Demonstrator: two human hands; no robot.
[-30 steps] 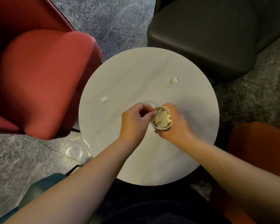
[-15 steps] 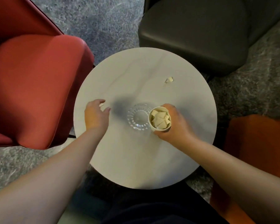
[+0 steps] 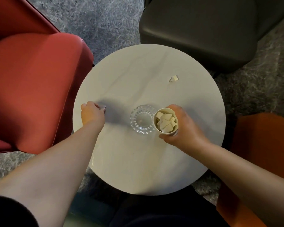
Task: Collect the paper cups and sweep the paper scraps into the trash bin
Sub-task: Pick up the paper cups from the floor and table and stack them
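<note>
My left hand (image 3: pixel 92 114) hides its fingertips, curled on a blurry small white paper scrap (image 3: pixel 103 106); grip unclear. My right hand (image 3: pixel 182 126) grips the scrap-filled white paper cup (image 3: pixel 165 120) on the round white table (image 3: pixel 138 161).

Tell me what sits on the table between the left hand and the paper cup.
In the head view, a clear ribbed glass dish sits between the left hand and the paper cup, right beside the cup. Bare table lies between dish and hand.

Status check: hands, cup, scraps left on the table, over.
Right hand grips paper cup of scraps. Left hand picking at scrap, grip unclear. One scrap loose far side. Glass dish beside cup.
</note>
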